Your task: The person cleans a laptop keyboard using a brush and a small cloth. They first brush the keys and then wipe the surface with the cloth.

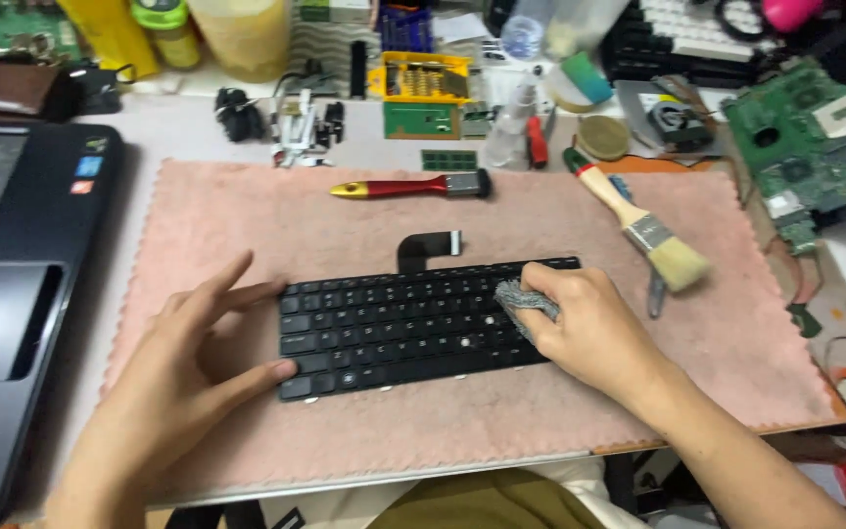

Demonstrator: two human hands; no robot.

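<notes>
The keyboard is matt black plastic, sitting on a fuzzy pink cloth mat with a pinked edge. The rag in the right hand looks like rough grey cloth. At 2 o'clock of the keyboard the paintbrush has a pale wooden handle, shiny metal ferrule and soft bristles, and at 12 o'clock the smaller brush has a glossy red handle.

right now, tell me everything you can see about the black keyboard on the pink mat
The keyboard is a thin black laptop keyboard, removed from its case, lying flat and slightly tilted on the pink mat. A flat black ribbon cable with a pale tip sticks out from its top edge. The left hand steadies its left end, thumb on the lower corner. The right hand presses a small grey cloth onto its right end. A few pale specks show on the keys.
</notes>
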